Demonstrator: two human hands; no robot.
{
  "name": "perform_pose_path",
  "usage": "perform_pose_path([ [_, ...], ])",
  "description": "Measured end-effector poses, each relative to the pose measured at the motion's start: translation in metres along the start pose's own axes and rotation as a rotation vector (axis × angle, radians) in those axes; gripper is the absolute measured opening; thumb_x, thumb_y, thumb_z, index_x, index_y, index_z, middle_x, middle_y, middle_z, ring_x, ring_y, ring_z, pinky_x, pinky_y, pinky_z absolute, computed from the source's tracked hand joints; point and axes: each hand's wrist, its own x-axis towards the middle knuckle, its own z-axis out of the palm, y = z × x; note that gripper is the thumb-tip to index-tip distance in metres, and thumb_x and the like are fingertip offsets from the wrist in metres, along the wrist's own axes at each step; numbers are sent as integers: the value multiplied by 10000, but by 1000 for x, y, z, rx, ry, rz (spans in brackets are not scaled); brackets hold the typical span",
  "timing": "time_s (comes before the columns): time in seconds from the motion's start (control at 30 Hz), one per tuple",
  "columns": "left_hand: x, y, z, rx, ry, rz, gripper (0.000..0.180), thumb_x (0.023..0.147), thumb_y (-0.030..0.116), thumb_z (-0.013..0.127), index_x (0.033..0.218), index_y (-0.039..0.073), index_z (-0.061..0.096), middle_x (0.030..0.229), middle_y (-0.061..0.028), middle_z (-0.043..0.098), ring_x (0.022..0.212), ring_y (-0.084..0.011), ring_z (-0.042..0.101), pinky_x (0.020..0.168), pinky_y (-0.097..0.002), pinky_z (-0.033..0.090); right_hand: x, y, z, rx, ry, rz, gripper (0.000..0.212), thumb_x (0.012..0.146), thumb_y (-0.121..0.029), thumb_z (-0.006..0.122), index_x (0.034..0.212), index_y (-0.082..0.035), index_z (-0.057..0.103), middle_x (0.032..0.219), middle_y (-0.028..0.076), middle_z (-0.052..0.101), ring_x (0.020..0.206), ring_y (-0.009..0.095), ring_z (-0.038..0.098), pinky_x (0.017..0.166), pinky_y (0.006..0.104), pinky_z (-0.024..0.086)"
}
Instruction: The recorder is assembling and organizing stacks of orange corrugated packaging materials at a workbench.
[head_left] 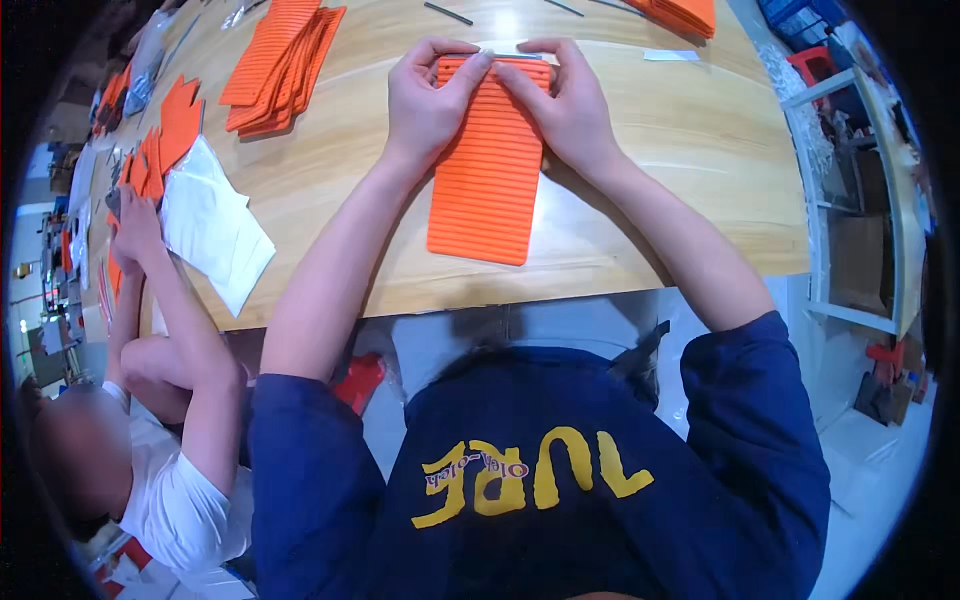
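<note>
"Where is the ribbed orange panel [487, 175]?"

"Over the table [700, 190], in front of the person, its long sides running away from them. I can't tell how much of it touches the wood."

"And the hands?"

"The left hand [430, 110] is clamped on the panel's far edge near its left corner, thumb on the ribbed face. The right hand [577, 110] grips the same edge near the right corner, its thumb just beside the other."

"Anything between them?"

"A thin grey strip [518, 56] along the panel's far edge."

"What lies left of the panel?"

"A stack of orange panels [275, 80], well apart from it. Farther left and nearer the person are white sheets [215, 225], and past those a co-worker's hands [140, 240]; what they hold is unclear."

"Beyond the panel?"

"A dark rod [448, 13], slightly to its left. Right of the panel, a white slip [671, 55], with more orange pieces [682, 14] beyond it."
</note>
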Motion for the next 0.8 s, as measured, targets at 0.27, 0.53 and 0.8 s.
perform_pose_path([
  [0.27,-1,-2,8,41,107,48,166,912,49,732,1012,-40,634,862,-112,699,735,-129,650,672,-224,545,0,2,14,71,112,40,341,1011,-199,630,1221,6,457,985,209,663,804,244,672,684,348,556],
  [0.53,-1,1,6,33,57,8,158,907,61,738,982,-32,635,850,-108,695,721,-128,643,651,-226,538,-3,5,14,-37,118,36,294,1035,-196,620,1191,-5,462,955,150,626,799,171,619,716,301,535],
  [0.8,-2,-5,2,120,12,42,116,928,35,713,986,-24,633,904,-110,713,774,-125,648,706,-217,539,-3,3,11,-147,123,-37,310,996,-201,644,1111,32,474,871,205,658,706,282,659,635,377,542],
])
